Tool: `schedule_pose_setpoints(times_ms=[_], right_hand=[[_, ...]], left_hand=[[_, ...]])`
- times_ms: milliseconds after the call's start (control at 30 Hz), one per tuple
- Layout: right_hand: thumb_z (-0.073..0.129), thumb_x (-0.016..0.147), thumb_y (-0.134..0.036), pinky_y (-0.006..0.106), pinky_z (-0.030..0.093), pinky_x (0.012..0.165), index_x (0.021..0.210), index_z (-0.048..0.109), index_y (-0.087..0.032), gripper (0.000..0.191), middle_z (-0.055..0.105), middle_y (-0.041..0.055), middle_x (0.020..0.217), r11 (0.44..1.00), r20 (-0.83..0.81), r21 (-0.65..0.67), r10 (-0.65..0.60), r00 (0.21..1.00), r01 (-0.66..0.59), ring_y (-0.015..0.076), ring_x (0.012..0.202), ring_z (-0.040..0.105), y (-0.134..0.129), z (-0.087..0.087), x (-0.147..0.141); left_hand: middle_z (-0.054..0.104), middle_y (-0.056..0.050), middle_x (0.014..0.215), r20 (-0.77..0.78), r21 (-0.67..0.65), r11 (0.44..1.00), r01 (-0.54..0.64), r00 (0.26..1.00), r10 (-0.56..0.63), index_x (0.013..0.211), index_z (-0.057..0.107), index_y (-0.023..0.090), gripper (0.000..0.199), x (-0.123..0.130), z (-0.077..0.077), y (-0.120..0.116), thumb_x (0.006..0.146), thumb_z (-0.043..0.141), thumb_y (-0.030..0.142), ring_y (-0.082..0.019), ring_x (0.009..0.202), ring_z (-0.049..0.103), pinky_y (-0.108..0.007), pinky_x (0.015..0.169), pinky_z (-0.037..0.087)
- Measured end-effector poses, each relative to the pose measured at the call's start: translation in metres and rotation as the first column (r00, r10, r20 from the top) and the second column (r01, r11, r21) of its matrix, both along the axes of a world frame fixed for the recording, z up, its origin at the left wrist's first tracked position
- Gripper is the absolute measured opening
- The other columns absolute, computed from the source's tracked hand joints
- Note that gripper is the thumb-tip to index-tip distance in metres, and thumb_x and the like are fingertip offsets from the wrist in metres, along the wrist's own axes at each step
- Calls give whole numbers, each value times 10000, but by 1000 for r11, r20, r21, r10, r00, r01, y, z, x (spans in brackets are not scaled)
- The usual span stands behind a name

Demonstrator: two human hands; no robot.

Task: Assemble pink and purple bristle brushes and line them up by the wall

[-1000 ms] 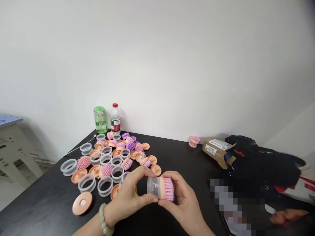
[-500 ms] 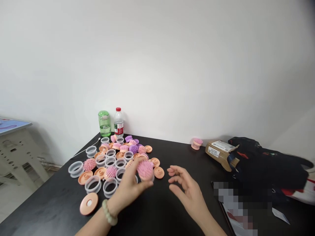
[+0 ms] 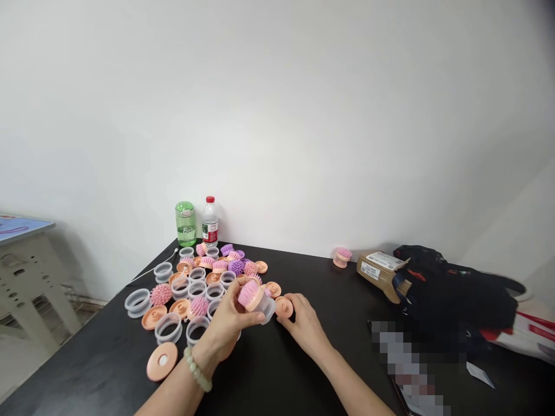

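My left hand [image 3: 225, 323], with a beaded bracelet at the wrist, is closed around a pink-bristled scalp brush head [image 3: 250, 294] joined to a translucent ring [image 3: 267, 312]. The brush is tilted, its bristles facing up and left. Just to the right, my right hand [image 3: 307, 328] pinches the edge of a peach disc-shaped cap [image 3: 284, 307] with a small central peg. Whether that cap still touches the table, I cannot tell. Close to my left hand lie several translucent rings [image 3: 168, 329], more peach caps [image 3: 154, 318] and pink and purple bristle heads [image 3: 198, 306].
A whole pink brush [image 3: 342, 257] stands near the wall, left of an opened cardboard box [image 3: 381, 271] and a dark cloth bag [image 3: 459, 294]. At the back left are a green bottle [image 3: 186, 225] and a red-capped water bottle [image 3: 210, 224]. A white cable [image 3: 147, 271] crosses the left edge.
My right hand has moved left and closed on the peach cap; before, it was open and held nothing. My left hand keeps the brush head, now turned so the translucent ring shows.
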State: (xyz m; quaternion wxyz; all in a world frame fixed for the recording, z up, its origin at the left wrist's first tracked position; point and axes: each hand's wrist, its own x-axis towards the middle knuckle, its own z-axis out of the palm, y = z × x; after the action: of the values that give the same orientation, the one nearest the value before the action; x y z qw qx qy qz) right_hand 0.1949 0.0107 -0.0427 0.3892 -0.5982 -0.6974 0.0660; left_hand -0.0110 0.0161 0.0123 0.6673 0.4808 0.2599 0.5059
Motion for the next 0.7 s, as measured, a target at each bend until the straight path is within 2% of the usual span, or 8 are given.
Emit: schedule_pose_setpoints(times_ms=[100, 167, 233, 300, 367, 467, 567, 700], right_hand=[[595, 694, -70, 321, 563, 706, 1093, 620, -211, 424, 650, 72, 1112, 998, -109, 43, 41, 993, -36, 211, 854, 670, -18, 10, -1], [569, 700, -63, 282, 552, 613, 1143, 605, -223, 472, 628, 80, 1183, 996, -149, 54, 80, 986, -73, 176, 764, 660, -31, 18, -5], [559, 714, -62, 263, 548, 586, 1164, 600, -237, 485, 625, 76, 1199, 991, -180, 71, 129, 975, -118, 170, 764, 660, -42, 25, -12], [564, 725, -60, 256, 555, 594, 1175, 601, -243, 487, 633, 71, 1186, 983, -200, 99, 172, 965, -155, 178, 802, 665, -49, 30, -18], [595, 735, -71, 260, 561, 593, 1172, 606, -239, 468, 646, 71, 1156, 974, -207, 150, 197, 958, -168, 166, 751, 653, -52, 31, -22], [695, 761, -148, 290, 578, 617, 1135, 625, -231, 389, 673, 69, 1066, 957, -183, 261, 180, 966, -129, 168, 700, 632, -51, 31, -22], [764, 790, -276, 320, 598, 667, 1109, 646, -236, 342, 690, 71, 1015, 929, -134, 354, 165, 977, -108, 220, 812, 665, -51, 31, -18], [726, 852, -378, 355, 614, 790, 1176, 646, -230, 365, 689, 91, 1057, 906, -80, 403, 174, 981, -128, 248, 936, 696, -53, 30, -17]], left_hand=[[656, -29, 1056, 29, -14, 999, 41, 999, -41, 1099, 580, 229, 658, 0, -1, -1, 537, 923, 213, -185, 953, 623, -273, 797, 481], [661, -28, 1044, 41, 5, 997, 71, 997, -71, 1072, 580, 221, 629, 1, -2, -2, 543, 921, 212, -182, 939, 622, -273, 795, 473], [659, -33, 1068, 23, 42, 995, 88, 996, -89, 1062, 577, 217, 605, 3, -2, -3, 558, 913, 220, -191, 951, 619, -285, 803, 472], [655, -34, 1050, -35, 80, 993, 92, 995, -89, 1065, 574, 209, 601, 5, -3, -5, 565, 908, 231, -200, 942, 616, -298, 799, 470], [648, -30, 1000, -106, 109, 989, 97, 991, -85, 1070, 569, 195, 600, 7, -5, -7, 575, 904, 248, -199, 900, 612, -308, 789, 463], [634, -29, 997, -183, 136, 986, 101, 980, -75, 1091, 557, 196, 594, 9, -6, -9, 608, 893, 286, -184, 864, 594, -304, 778, 445], [617, -16, 1008, -237, 148, 987, 68, 971, -31, 1081, 557, 216, 571, 9, -7, -10, 624, 888, 307, -171, 859, 569, -283, 759, 428], [598, 6, 933, -269, 147, 987, 68, 963, -26, 1073, 551, 226, 558, 9, -6, -12, 632, 880, 320, -168, 838, 559, -273, 736, 417]])
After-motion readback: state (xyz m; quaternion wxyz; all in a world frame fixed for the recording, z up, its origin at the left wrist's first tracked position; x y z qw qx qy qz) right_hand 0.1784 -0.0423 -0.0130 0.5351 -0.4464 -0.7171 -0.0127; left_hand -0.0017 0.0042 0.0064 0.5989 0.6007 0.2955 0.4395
